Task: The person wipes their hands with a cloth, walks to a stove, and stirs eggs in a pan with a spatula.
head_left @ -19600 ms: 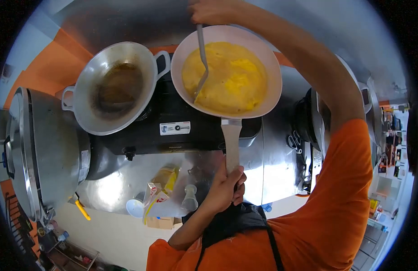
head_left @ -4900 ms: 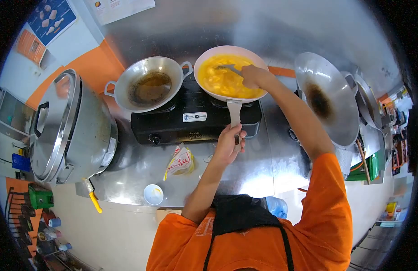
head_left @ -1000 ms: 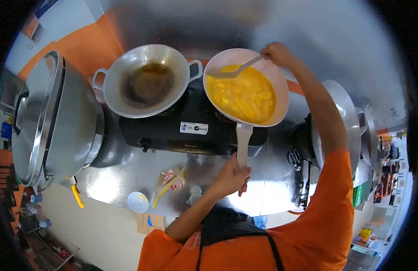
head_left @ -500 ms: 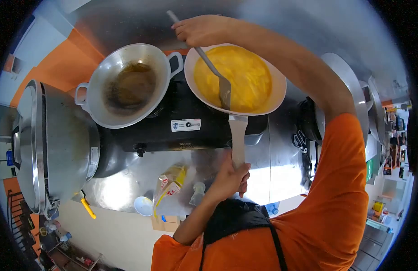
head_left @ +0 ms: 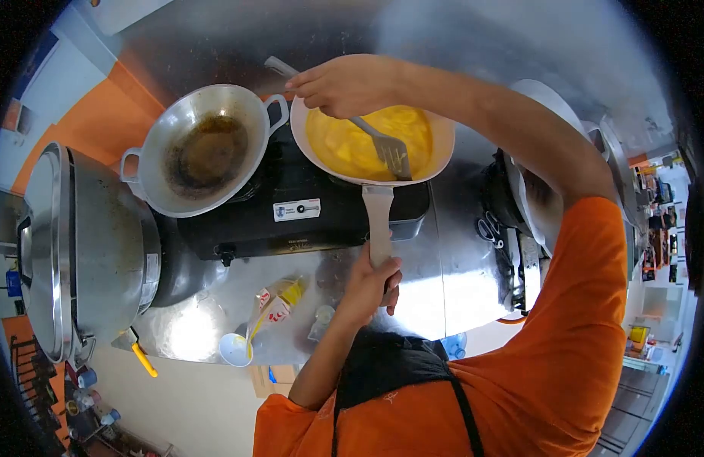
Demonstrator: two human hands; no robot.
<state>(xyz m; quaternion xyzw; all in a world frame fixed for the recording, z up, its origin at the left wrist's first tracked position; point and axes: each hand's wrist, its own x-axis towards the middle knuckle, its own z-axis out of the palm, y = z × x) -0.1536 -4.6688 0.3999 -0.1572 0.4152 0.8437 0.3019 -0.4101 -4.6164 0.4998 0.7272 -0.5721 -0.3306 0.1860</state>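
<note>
My left hand (head_left: 372, 283) is closed round the pale handle of a frying pan (head_left: 448, 156) on the black stove (head_left: 253, 228). Yellow egg mixture (head_left: 336, 145), partly set into folds, covers the bottom of the pan. Above it, my right hand (head_left: 344, 85) grips the grey handle of a slotted spatula (head_left: 394, 152). The spatula's blade rests in the egg near the pan's handle side. My right hand covers part of the pan's far rim.
A two-handled wok (head_left: 207, 152) with dark oil sits on the left burner. Far left stands a large metal pot (head_left: 108, 236). Nearer me are a yellow-and-red packet (head_left: 279, 305), a small cup (head_left: 236, 349) and a yellow-handled tool (head_left: 144, 359). Scissors (head_left: 490, 228) lie right of the stove.
The spatula blade has moved to the right across the egg and turned flatter. My right hand is nearer the pan. The whole view has shifted slightly.
</note>
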